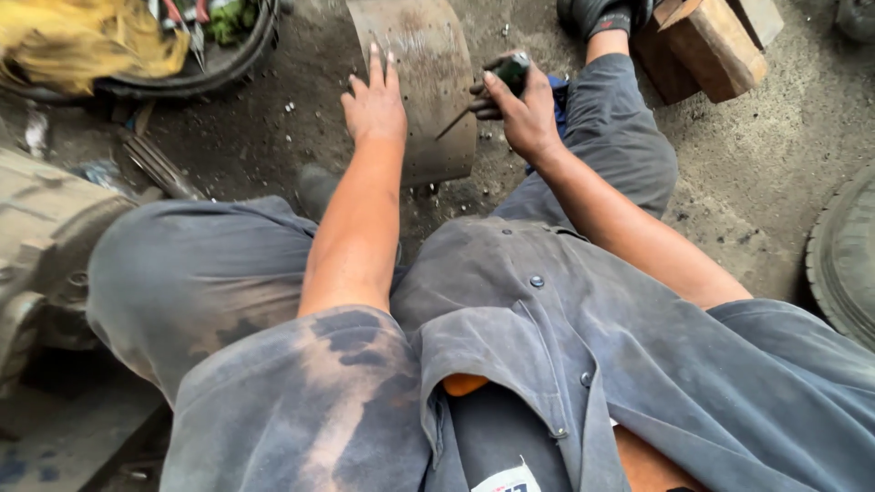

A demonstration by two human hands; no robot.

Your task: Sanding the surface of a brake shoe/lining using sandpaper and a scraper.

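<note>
Head view: a person sits on the dirt floor, legs spread around a curved, rusty brake shoe that stands on edge between the knees. The left hand lies flat and open against the shoe's left edge, fingers spread, steadying it rather than gripping. The right hand is closed around a green-handled tool whose thin shaft slants down to touch the shoe's face. The shoe looks like heavy, stiff steel, rough with rust, so not slippery; its rims seem the best places to hold. Wood blocks lie beyond the right knee, a tyre at the far right, and a tub of oddments sits far left.
</note>
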